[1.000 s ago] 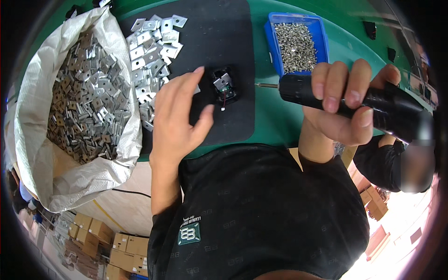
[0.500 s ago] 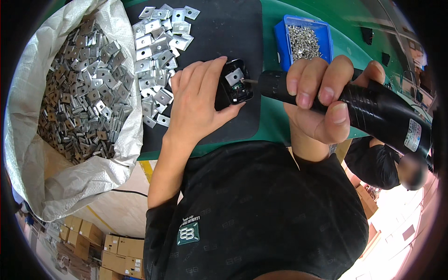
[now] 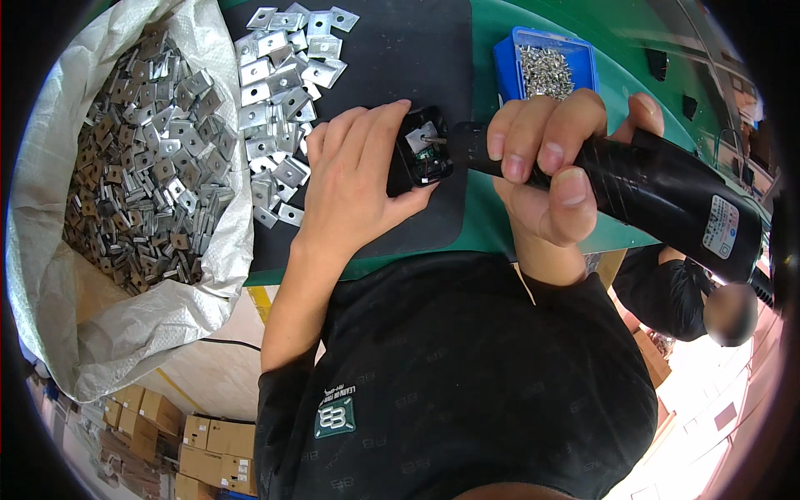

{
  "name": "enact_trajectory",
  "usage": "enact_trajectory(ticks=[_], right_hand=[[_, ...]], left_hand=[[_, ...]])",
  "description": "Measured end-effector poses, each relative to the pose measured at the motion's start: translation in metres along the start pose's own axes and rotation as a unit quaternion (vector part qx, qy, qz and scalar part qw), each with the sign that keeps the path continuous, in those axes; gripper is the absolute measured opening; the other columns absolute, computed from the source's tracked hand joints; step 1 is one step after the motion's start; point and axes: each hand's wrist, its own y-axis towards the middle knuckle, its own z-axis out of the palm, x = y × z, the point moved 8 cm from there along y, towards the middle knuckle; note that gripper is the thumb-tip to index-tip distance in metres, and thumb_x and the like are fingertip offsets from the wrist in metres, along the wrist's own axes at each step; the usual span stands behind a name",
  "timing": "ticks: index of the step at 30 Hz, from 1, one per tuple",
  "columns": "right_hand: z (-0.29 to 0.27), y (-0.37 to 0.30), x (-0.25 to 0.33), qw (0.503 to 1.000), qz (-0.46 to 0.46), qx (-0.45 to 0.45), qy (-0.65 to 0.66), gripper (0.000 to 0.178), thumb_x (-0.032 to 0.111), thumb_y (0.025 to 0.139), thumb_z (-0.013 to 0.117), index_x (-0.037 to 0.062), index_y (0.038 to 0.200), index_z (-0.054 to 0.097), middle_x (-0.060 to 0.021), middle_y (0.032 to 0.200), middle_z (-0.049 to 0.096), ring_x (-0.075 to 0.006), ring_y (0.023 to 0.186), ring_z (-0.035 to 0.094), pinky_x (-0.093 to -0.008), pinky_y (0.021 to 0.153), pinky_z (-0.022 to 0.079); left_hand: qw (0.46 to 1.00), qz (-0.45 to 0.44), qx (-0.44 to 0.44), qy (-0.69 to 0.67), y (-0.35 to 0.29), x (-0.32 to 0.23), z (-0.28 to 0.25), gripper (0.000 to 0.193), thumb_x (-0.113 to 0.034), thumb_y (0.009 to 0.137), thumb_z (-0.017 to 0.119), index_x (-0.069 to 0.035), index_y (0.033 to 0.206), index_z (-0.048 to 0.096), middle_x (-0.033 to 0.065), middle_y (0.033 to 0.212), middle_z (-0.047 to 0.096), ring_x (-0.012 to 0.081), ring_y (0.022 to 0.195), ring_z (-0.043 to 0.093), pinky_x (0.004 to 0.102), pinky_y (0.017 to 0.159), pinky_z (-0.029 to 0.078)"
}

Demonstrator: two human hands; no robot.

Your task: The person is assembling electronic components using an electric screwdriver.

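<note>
My left hand (image 3: 354, 171) is closed around a small black plastic housing (image 3: 435, 172), fingers along the far side and thumb at the near side. Inside the housing lie a metal plate (image 3: 417, 135) with a hole and a small green circuit board (image 3: 429, 155). My right hand (image 3: 550, 158) grips a black electric screwdriver (image 3: 658, 187), which lies nearly level. Its bit (image 3: 435, 140) reaches into the housing at the metal plate; whether a screw sits at the tip is too small to tell.
Left of my hand, loose metal plates (image 3: 283, 79) lie on a black mat (image 3: 408, 50). A white woven sack (image 3: 221, 242) full of similar plates stands at the far left. A blue bin (image 3: 590, 71) of small screws sits at the back right. Another person (image 3: 662, 287) is at the right.
The screwdriver in my right hand has moved left, its bit now deeper in the housing at the metal plate. My left hand and the housing have stayed nearly still.
</note>
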Motion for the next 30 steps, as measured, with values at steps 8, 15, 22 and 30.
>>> enact_trajectory(ticks=[8,15,22,30], right_hand=[[0.004,-0.003,-0.001,1.000,0.004,0.019,-0.023,0.066,0.016,0.089,0.060,0.0226,0.144,0.023,-0.0025,0.083,0.048,-0.0160,0.061,0.051,-0.0349,0.063,0.044],[0.013,-0.001,0.004,0.999,0.041,0.020,-0.003,0.044,0.011,0.086,0.064,0.0219,0.120,0.038,-0.0024,0.079,0.049,-0.0166,0.062,0.052,-0.0355,0.062,0.044],[0.023,0.001,-0.001,0.997,0.051,0.053,0.005,0.038,0.007,0.085,0.064,0.0226,0.110,0.041,-0.0003,0.074,0.049,-0.0161,0.060,0.051,-0.0347,0.061,0.045],[0.018,0.003,-0.003,0.993,0.004,0.092,0.070,0.054,-0.012,0.073,0.063,0.0114,0.116,0.040,-0.0074,0.072,0.053,-0.0194,0.059,0.052,-0.0370,0.061,0.048]], left_hand=[[1.000,0.006,0.000,-0.001,0.000,0.000,0.000,0.069,-0.028,0.056,0.079,-0.006,0.117,0.057,0.0092,0.109,0.061,0.0279,0.104,0.055,0.0390,0.092,0.036],[0.999,-0.003,0.012,-0.034,0.005,0.001,0.001,0.068,-0.025,0.054,0.078,-0.006,0.116,0.056,0.0058,0.111,0.060,0.0234,0.097,0.055,0.0369,0.086,0.035],[0.998,-0.002,0.007,-0.056,0.006,0.002,-0.002,0.067,-0.025,0.055,0.078,-0.008,0.116,0.056,0.0049,0.107,0.060,0.0221,0.091,0.055,0.0361,0.084,0.035],[0.999,-0.001,-0.003,-0.050,0.001,0.002,0.000,0.067,-0.027,0.056,0.079,-0.008,0.116,0.056,0.0045,0.106,0.059,0.0223,0.091,0.055,0.0364,0.084,0.035]])
